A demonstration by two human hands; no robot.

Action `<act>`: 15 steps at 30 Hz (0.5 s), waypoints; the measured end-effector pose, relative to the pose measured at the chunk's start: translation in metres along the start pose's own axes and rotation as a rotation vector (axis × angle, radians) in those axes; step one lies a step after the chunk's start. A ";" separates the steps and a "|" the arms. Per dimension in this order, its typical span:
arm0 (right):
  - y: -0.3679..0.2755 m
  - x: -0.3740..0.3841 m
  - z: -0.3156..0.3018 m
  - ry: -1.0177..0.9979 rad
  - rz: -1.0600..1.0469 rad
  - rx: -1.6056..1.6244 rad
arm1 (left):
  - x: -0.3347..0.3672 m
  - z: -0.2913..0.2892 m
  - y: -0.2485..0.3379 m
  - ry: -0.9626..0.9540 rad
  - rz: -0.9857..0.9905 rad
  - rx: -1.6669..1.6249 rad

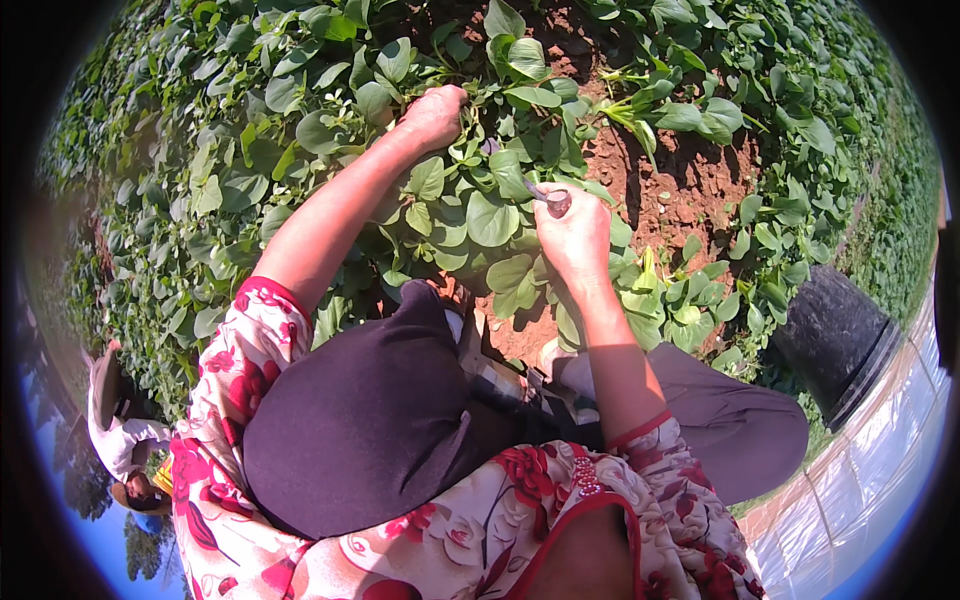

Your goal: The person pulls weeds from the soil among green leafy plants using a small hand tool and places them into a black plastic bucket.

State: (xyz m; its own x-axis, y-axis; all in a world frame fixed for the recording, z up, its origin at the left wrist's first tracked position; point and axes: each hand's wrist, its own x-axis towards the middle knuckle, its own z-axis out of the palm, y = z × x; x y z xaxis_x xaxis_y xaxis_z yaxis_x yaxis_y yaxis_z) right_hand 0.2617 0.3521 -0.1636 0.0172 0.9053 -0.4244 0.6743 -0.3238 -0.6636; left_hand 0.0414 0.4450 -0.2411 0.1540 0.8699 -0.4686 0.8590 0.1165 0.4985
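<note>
My left hand [433,115] is closed around a bunch of green leafy stems [470,150] in a dense bed of low plants. My right hand [572,235] grips a small knife [548,196], its blade pointing up-left into the base of the same bunch. Both forearms reach forward from red-flowered sleeves. Broad green leaves [490,215] lie between the two hands and hide the stems' lower ends.
Bare red-brown soil [690,185] shows to the right of my hands. A black bucket [835,340] stands at the right, beside white plastic sheeting [880,470]. Another person in a hat [115,425] crouches at the far left. My dark-trousered knees [370,420] fill the lower middle.
</note>
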 end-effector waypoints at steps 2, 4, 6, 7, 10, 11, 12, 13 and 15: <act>-0.002 0.001 -0.005 -0.015 -0.018 0.024 | 0.001 0.000 0.000 0.026 -0.051 -0.034; -0.020 -0.004 -0.010 0.021 -0.041 0.003 | 0.006 0.001 -0.017 0.005 -0.131 -0.128; -0.031 -0.006 -0.017 0.044 -0.058 -0.017 | 0.000 0.002 -0.018 0.101 -0.129 -0.134; -0.031 -0.006 -0.016 0.011 -0.061 -0.018 | 0.007 0.013 -0.036 0.152 -0.077 -0.076; -0.026 0.001 -0.016 -0.017 -0.113 -0.073 | 0.005 0.008 -0.012 0.135 -0.191 -0.085; -0.026 0.001 -0.014 -0.023 -0.092 -0.062 | 0.005 0.007 -0.015 0.112 -0.173 -0.089; -0.027 0.001 -0.013 -0.029 -0.071 -0.051 | 0.005 0.007 -0.019 0.089 -0.155 -0.093; -0.027 0.001 -0.011 -0.035 -0.051 -0.040 | 0.005 0.007 -0.022 0.066 -0.137 -0.097; -0.029 0.001 -0.011 -0.055 -0.022 -0.028 | 0.002 0.004 -0.019 0.069 -0.162 -0.118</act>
State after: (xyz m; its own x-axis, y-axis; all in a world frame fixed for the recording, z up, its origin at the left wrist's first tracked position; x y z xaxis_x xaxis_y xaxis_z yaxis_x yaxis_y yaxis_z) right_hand 0.2500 0.3656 -0.1383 -0.0375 0.8955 -0.4435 0.6946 -0.2957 -0.6558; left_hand 0.0280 0.4429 -0.2548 -0.0192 0.8656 -0.5004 0.8061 0.3094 0.5044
